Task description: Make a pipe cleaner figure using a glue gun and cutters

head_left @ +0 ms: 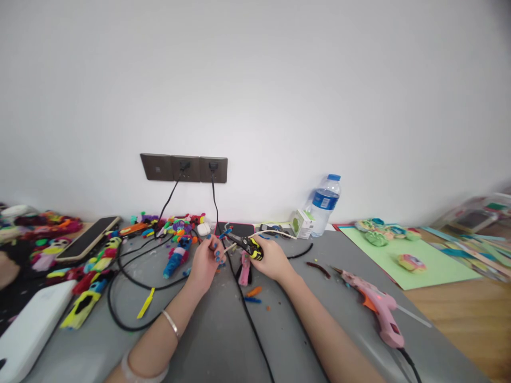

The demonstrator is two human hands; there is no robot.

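Observation:
My right hand (272,257) is wrapped round pliers with black and yellow handles (252,248), their jaws pointing left. My left hand (207,261), with blue nails, is closed in a pinch on a thin cream pipe cleaner (230,248). A longer cream length (275,231) runs off to the right behind my right hand. Near the plier jaws shows a bit of blue fuzzy stem (224,233). Below and between my hands lies a pink pipe-cleaner piece (244,270), with orange (254,291) and blue scraps (253,300) in front.
Black cables run from the wall sockets (183,168) across the grey table (223,340). Pipe-cleaner dolls (178,256) and a phone (88,239) lie left. On the right are a pink glue gun (377,303), a water bottle (324,206), a small box (302,223) and green paper (435,260).

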